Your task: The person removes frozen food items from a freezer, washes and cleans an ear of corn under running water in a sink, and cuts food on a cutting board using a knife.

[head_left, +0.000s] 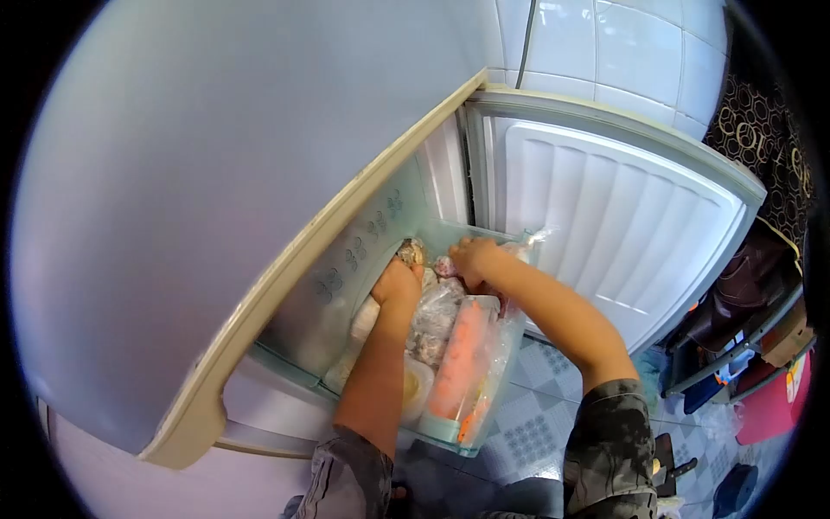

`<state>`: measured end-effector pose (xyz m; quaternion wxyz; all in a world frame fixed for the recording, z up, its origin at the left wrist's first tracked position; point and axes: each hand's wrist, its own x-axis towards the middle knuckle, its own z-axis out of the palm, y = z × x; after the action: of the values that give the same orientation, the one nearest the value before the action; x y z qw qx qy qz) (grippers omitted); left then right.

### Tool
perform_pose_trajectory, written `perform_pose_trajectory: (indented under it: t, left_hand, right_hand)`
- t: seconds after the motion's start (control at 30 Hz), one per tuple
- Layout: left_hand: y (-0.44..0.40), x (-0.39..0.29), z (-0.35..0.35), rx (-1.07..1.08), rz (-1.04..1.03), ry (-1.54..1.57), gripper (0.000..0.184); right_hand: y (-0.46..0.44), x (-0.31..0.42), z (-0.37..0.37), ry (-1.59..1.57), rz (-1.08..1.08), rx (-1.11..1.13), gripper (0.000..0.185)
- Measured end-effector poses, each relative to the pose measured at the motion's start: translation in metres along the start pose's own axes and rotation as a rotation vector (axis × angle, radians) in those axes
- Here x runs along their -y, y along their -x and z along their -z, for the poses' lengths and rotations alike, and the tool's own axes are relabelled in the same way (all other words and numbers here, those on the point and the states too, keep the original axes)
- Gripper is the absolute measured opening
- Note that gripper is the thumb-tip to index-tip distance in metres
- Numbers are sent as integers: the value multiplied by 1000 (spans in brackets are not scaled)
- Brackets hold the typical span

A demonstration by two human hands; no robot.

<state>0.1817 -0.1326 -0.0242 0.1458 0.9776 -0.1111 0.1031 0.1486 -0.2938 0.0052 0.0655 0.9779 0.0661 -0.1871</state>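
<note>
A pulled-out clear freezer drawer [337, 376] is packed with bagged food, and both my hands reach into it. My left hand [398, 284] is at the drawer's left side, its fingers closed round a brownish bundle in clear plastic [411, 251]. Toward the back right, my right hand [473, 259] is bent down with curled fingers; its fingertips and whatever they grip are hidden. A small pinkish wrapped bundle [444, 266] lies between the hands. Nearer me are frosty clear plastic bags [437, 311] and a long clear container with orange contents [460, 359].
The freezer door [605, 208] stands open on the right, and the fridge's upper door [216, 173] fills the left. A round-edged tub [418, 385] sits in the drawer's front. Patterned floor tiles [527, 432] lie below. A rack [735, 355] and pink bin [774, 402] stand far right.
</note>
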Motion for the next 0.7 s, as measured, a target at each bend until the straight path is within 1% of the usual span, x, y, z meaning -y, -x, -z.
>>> perform_pose_trajectory:
  t: [0.03, 0.07, 0.1, 0.13, 0.17, 0.2, 0.27, 0.3, 0.33, 0.37, 0.4, 0.43, 0.47, 0.5, 0.53, 0.6, 0.63, 0.7]
  left_hand:
    - [0, 0, -1, 5, 0, 9, 65]
    - [0, 1, -1, 74, 16, 53, 64]
    - [2, 1, 2, 101, 22, 72, 64]
    - [4, 1, 5, 129, 27, 91, 64]
    - [13, -1, 7, 72, 33, 48, 62]
    - [21, -6, 11, 16, 36, 6, 59]
    - [32, -22, 19, 8, 52, -12, 58]
    - [37, -29, 23, 3, 82, -32, 58]
    - [40, -29, 25, 5, 70, -21, 58]
    - [40, -25, 29, 79, -104, 237, 55]
    - [40, -25, 34, 152, -280, 492, 52]
    - [50, -33, 51, 154, -290, 496, 52]
    - [62, -40, 68, 245, -326, 921, 48]
    - [75, -47, 88, 340, -351, 1346, 45]
    - [83, -51, 104, 349, -357, 1347, 45]
    - [93, -59, 127, 444, -437, 1607, 40]
    - [98, -62, 130, 447, -440, 1611, 40]
    - [105, -66, 131, 307, -514, 1569, 31]
  right_hand:
    - [-6, -1, -11, -32, 3, -154, 58]
    - [-12, -3, -20, -64, 8, -313, 54]
    - [0, -4, -12, -60, 7, -317, 54]
    - [21, -6, 6, -207, -12, -401, 49]
    - [38, -10, 19, -354, -32, -485, 43]
    - [50, -18, 25, -353, -40, -493, 43]
    - [75, -37, 29, -1128, 68, -504, 40]
    - [94, -39, 31, -1120, 54, -513, 40]
    - [115, -37, 30, -1453, 261, -437, 41]
    - [128, -34, 26, -1777, 483, -345, 42]
    - [134, -32, 22, -1772, 474, -359, 42]
    - [138, -28, 17, -1860, 640, -292, 41]
    - [140, -25, 13, -1944, 811, -220, 39]
    - [145, -20, 11, -1947, 805, -230, 39]
    - [151, -15, 11, -1955, 799, -216, 40]
    - [159, -7, 13, -1954, 806, -171, 39]
    - [161, -3, 13, -1952, 801, -174, 39]
    - [164, 5, 14, -1937, 717, -201, 40]
